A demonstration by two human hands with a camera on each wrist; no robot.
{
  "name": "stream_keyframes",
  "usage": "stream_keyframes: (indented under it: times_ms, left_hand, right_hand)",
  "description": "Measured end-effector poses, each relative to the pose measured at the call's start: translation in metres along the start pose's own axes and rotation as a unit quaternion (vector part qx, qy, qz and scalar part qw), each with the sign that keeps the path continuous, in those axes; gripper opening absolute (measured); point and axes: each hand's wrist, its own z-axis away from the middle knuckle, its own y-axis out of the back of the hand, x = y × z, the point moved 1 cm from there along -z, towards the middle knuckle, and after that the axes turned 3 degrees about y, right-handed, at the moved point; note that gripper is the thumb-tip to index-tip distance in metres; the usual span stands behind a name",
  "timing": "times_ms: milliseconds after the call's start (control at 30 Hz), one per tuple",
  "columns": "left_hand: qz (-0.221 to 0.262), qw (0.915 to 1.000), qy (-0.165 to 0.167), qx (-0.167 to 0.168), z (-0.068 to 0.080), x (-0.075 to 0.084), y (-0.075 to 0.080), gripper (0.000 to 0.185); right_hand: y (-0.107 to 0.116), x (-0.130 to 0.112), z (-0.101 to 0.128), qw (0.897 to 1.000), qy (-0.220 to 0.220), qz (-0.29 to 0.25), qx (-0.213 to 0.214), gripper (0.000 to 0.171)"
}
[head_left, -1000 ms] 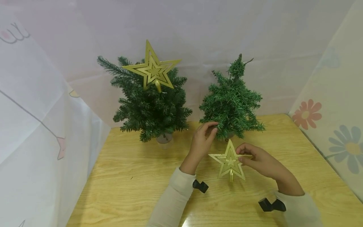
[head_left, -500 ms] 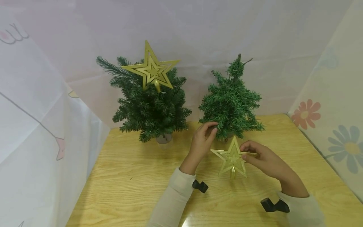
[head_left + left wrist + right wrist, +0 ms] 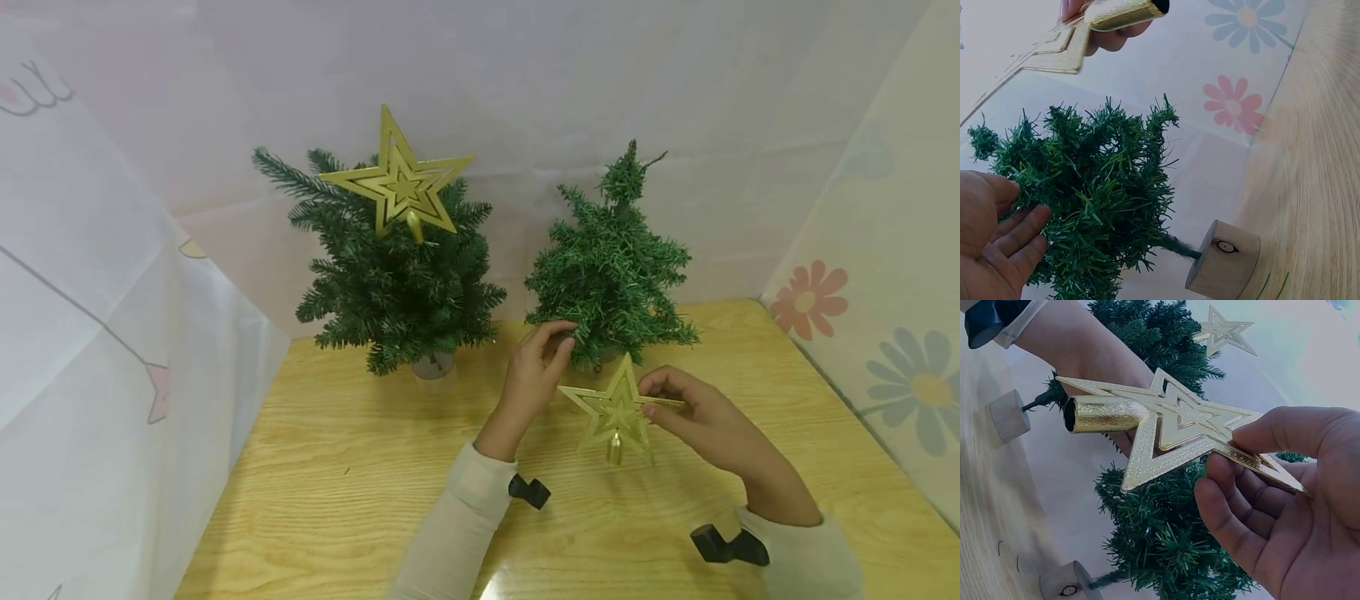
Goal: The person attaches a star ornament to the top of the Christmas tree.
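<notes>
In the head view, my right hand [image 3: 693, 417] pinches the right arm of a flat gold star tree topper [image 3: 618, 408] between thumb and fingers. The topper's hollow socket [image 3: 1107, 414] points left in the right wrist view. My left hand [image 3: 536, 367] is at the lower left branches of the smaller Christmas tree [image 3: 611, 258], its fingers loosely curved. In the left wrist view, its fingertips [image 3: 1035, 215] reach the outer needles, with a gap between thumb and fingers; a firm grip is not visible. The tree's round wooden base [image 3: 1225, 259] stands on the table.
A fuller Christmas tree [image 3: 408, 292] stands at the left, bearing another gold star topper [image 3: 405, 187], tilted. Behind is a pale cloth backdrop [image 3: 517, 83]; printed cloth hangs at both sides. Everything stands on a wooden table [image 3: 322, 500].
My right hand has moved slightly away from me and to the right with the star, whose socket now tips more towards me. My left hand has stayed in place.
</notes>
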Motion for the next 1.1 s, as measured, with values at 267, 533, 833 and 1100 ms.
stream_keyframes:
  times_ms: [267, 533, 833, 1100]
  left_hand:
    - [-0.003, 1.0, 0.0, -0.004, -0.0003, 0.0005, -0.0001, 0.028]
    - [-0.007, 1.0, 0.001, -0.002, -0.0004, 0.0002, 0.0004, 0.028]
    - [0.0, 1.0, -0.005, 0.0, -0.0008, -0.0003, 0.0002, 0.028]
    - [0.016, 0.9998, -0.008, -0.005, -0.001, -0.0013, -0.0004, 0.029]
  right_hand:
    - [0.0003, -0.0062, 0.0007, 1.0, 0.01, 0.003, 0.012, 0.02]
    - [0.0, -0.0053, 0.0005, 1.0, 0.013, 0.006, 0.027, 0.023]
    - [0.0031, -0.0053, -0.0003, 0.995, 0.006, 0.044, 0.095, 0.024]
    - [0.0032, -0.0043, -0.0008, 0.991, 0.002, 0.04, 0.131, 0.027]
